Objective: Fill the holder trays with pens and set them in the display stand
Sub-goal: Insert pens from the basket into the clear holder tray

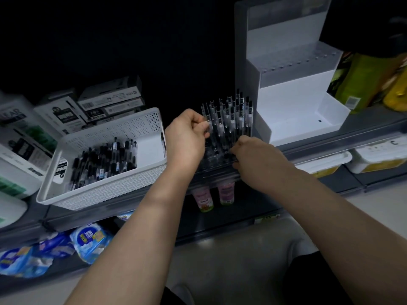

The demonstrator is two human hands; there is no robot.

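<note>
One clear plastic holder tray (217, 162), part-filled, on the shelf edge beside the white stepped display stand (293, 95): fingers of your left hand (187, 137) pinch one light, slippery black-tipped pen (208, 123), fingers of your right hand (253, 157) curl at the tray's front, hold unclear; likely top-heavy, so grip its base.

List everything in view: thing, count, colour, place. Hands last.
holder tray: one, clear, on the shelf edge between the hands.
tray pens: many, black and clear, upright in its rear rows.
basket: one, white, left of the tray.
loose pens: many, mostly black, lying in the basket.
display stand: one, white and grey, stepped, right of the tray.
boxes: several, black and white, behind the basket.
bottles: two, pink-labelled, shelf below.
packets: several, blue, lower left.
left hand: pinches one of the tray pens, left side.
right hand: fingers curled at the tray's right edge; grip unclear.
</note>
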